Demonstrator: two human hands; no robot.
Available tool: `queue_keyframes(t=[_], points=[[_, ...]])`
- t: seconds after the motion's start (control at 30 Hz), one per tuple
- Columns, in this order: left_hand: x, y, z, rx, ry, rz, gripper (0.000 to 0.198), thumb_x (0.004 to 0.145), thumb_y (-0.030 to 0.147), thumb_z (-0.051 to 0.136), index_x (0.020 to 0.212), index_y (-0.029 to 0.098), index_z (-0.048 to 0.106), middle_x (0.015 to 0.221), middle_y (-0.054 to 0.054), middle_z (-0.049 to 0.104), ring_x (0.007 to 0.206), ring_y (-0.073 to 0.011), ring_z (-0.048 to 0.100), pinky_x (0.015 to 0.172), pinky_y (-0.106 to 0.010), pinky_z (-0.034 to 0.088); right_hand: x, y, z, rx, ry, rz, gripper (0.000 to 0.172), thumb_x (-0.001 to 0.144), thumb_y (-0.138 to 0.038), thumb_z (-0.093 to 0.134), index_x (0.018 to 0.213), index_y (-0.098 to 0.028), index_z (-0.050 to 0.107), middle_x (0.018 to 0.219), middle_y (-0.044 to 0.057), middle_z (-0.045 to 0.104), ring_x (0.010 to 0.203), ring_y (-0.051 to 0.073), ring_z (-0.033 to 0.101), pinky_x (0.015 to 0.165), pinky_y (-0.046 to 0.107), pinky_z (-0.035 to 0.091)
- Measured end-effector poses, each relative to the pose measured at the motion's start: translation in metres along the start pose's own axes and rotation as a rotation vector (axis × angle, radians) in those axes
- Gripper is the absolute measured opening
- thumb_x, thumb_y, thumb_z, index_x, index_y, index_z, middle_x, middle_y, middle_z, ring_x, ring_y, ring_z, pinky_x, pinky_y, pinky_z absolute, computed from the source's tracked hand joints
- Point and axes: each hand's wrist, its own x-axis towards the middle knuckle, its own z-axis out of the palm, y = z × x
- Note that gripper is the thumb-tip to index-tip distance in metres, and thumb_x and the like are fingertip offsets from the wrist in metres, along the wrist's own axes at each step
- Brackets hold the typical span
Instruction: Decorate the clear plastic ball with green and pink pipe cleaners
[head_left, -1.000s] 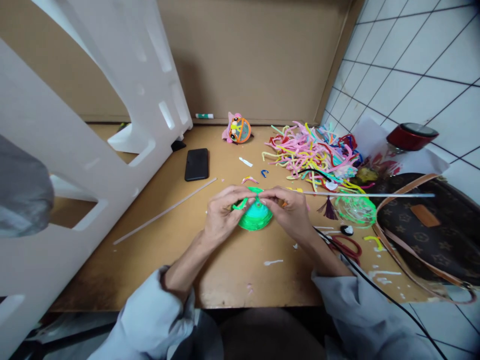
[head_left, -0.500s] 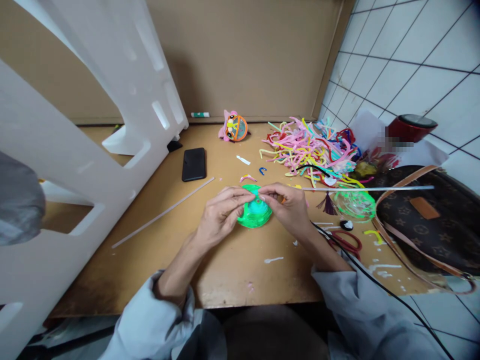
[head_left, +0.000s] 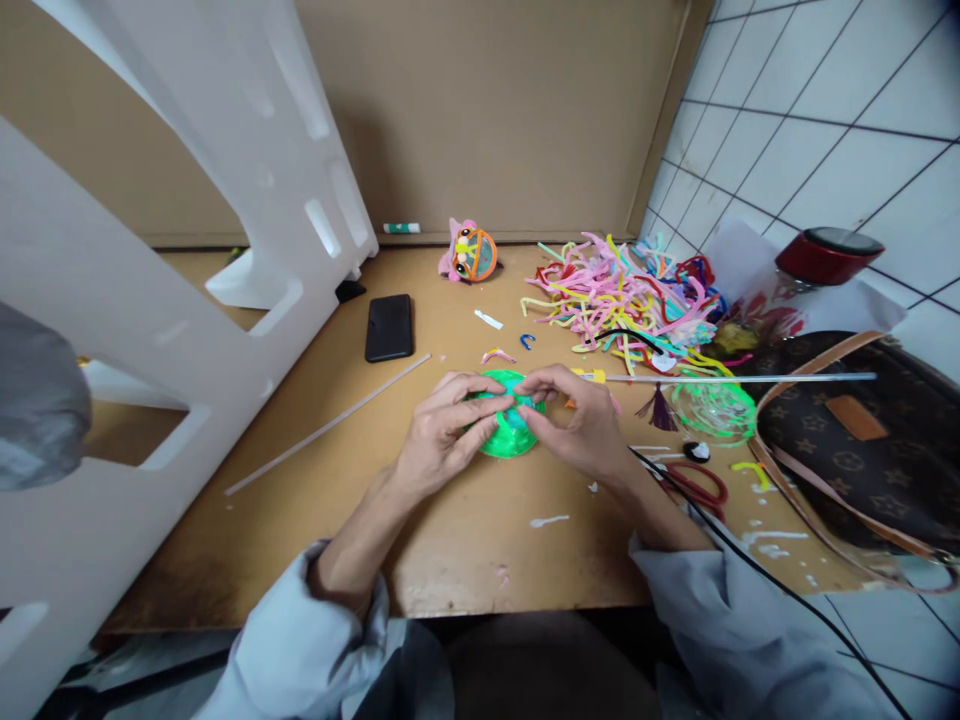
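Note:
A bright green, see-through round piece with a bluish middle (head_left: 508,442) lies under both hands near the middle of the table. My left hand (head_left: 450,425) grips it from the left, its fingers bent over the top and its thumb lower down. From the right, my right hand (head_left: 574,415) reaches onto the piece with thumb and forefinger curled at its upper middle. Their tips are slightly parted and close to my left fingertips. Any small part between the fingertips is hidden. Just behind lie a small pink-and-yellow strip (head_left: 498,355) and a blue curved bit (head_left: 527,341).
Fuzzy coloured stems (head_left: 622,300) are heaped at the back right. Around the table are a black phone (head_left: 389,328), a decorated figure (head_left: 472,252), a clear rod (head_left: 330,423), red-handled scissors (head_left: 701,485), a second green round piece (head_left: 712,410), a glue gun's cable (head_left: 750,565) and a brown handbag (head_left: 885,450).
My right thumb has moved down, away from the forefinger, widening the space between them. My left fingertips have shifted slightly right over the green piece, which stays in place.

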Motion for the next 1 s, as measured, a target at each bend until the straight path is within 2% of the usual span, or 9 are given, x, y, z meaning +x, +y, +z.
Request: queue_keyframes(t=[0.2, 0.4, 0.53, 0.63, 0.87, 1.0], points=[[-0.001, -0.001, 0.002, 0.040, 0.020, -0.011, 0.023, 0.095, 0.022, 0.062, 0.114, 0.024, 0.075, 0.110, -0.009, 0.073, 0.101, -0.0196, 0.068, 0.085, -0.036, 0.058, -0.003, -0.002, -0.005, -0.142, -0.087, -0.136, 0.031, 0.079, -0.024, 0.072, 0.108, -0.023, 0.063, 0.102, 0.007, 0.075, 0.091, 0.022, 0.070, 0.080, 0.036, 0.056], [-0.002, 0.001, 0.005, 0.057, 0.039, -0.007, 0.023, 0.094, 0.021, 0.063, 0.113, 0.022, 0.075, 0.109, -0.011, 0.073, 0.100, -0.0201, 0.068, 0.086, -0.036, 0.058, -0.009, 0.006, 0.003, -0.213, -0.083, -0.246, 0.022, 0.084, -0.025, 0.072, 0.105, -0.027, 0.067, 0.103, 0.005, 0.076, 0.096, 0.023, 0.070, 0.086, 0.037, 0.054], [-0.002, 0.003, 0.005, 0.046, 0.027, -0.025, 0.021, 0.094, 0.026, 0.064, 0.112, 0.022, 0.075, 0.109, -0.011, 0.073, 0.099, -0.0205, 0.068, 0.086, -0.037, 0.058, -0.013, 0.005, 0.010, -0.170, 0.030, -0.247, 0.018, 0.087, -0.023, 0.068, 0.103, -0.029, 0.070, 0.105, 0.005, 0.075, 0.094, 0.021, 0.070, 0.084, 0.036, 0.056], [-0.003, 0.003, 0.006, 0.042, 0.034, -0.025, 0.020, 0.093, 0.025, 0.066, 0.109, 0.022, 0.075, 0.109, -0.010, 0.073, 0.101, -0.0208, 0.068, 0.087, -0.038, 0.057, -0.013, 0.000, 0.013, -0.098, 0.085, -0.255, 0.014, 0.088, -0.018, 0.064, 0.095, -0.027, 0.070, 0.099, 0.005, 0.073, 0.089, 0.018, 0.070, 0.079, 0.033, 0.057], [0.000, 0.009, 0.008, -0.026, 0.058, -0.165, 0.028, 0.089, 0.023, 0.069, 0.117, 0.021, 0.067, 0.111, -0.010, 0.074, 0.102, -0.0210, 0.068, 0.090, -0.038, 0.056, -0.010, -0.003, 0.011, 0.066, 0.104, -0.128, 0.005, 0.086, -0.020, 0.068, 0.082, -0.023, 0.068, 0.099, 0.006, 0.068, 0.091, 0.017, 0.069, 0.080, 0.032, 0.057], [0.001, 0.010, 0.008, -0.052, 0.057, -0.183, 0.028, 0.089, 0.022, 0.068, 0.116, 0.020, 0.064, 0.113, -0.009, 0.073, 0.105, -0.0209, 0.067, 0.092, -0.038, 0.055, -0.009, 0.000, 0.007, 0.116, 0.051, -0.068, 0.005, 0.083, -0.021, 0.071, 0.079, -0.022, 0.069, 0.100, 0.006, 0.065, 0.094, 0.018, 0.067, 0.080, 0.033, 0.055]])
